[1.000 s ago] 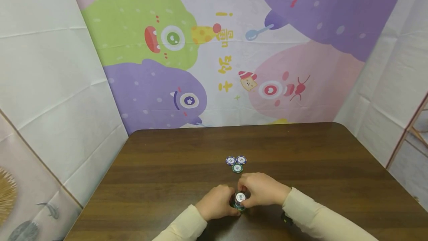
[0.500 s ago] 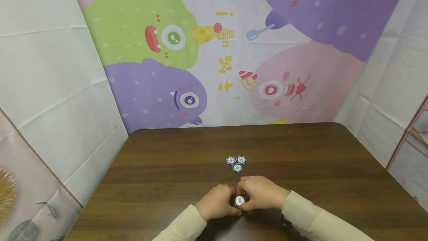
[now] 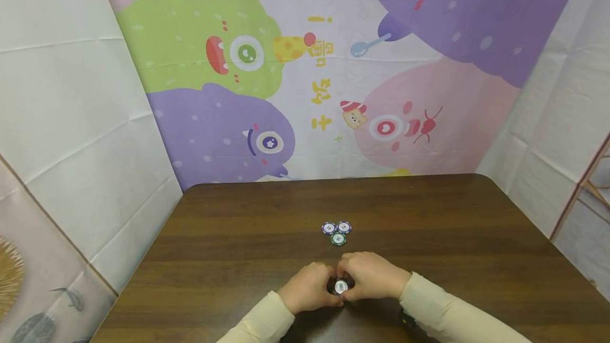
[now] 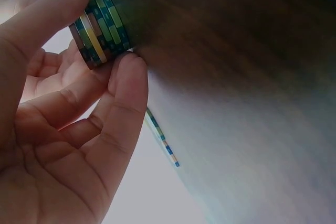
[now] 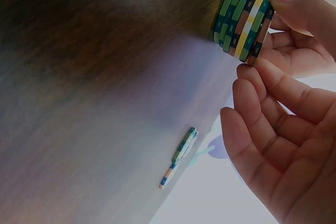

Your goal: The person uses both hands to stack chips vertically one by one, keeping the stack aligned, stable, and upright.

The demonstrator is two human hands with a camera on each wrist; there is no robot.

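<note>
- Head: my left hand (image 3: pixel 307 288) and right hand (image 3: pixel 374 278) grip the chip stack (image 3: pixel 341 287); loose chips (image 3: pixel 338 239) lie between it and the counter (image 3: pixel 238 237)'s far edge, unstacked.
- Left wrist: fingers (image 4: pixel 132 74) curl round the stack's side.
- Right wrist: my fingers pinch it; this pile looks largely built.

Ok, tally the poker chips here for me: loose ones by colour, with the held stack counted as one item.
Loose blue chips: 2
Loose green chip: 1
Held chip stack: 1
Total: 4
</note>
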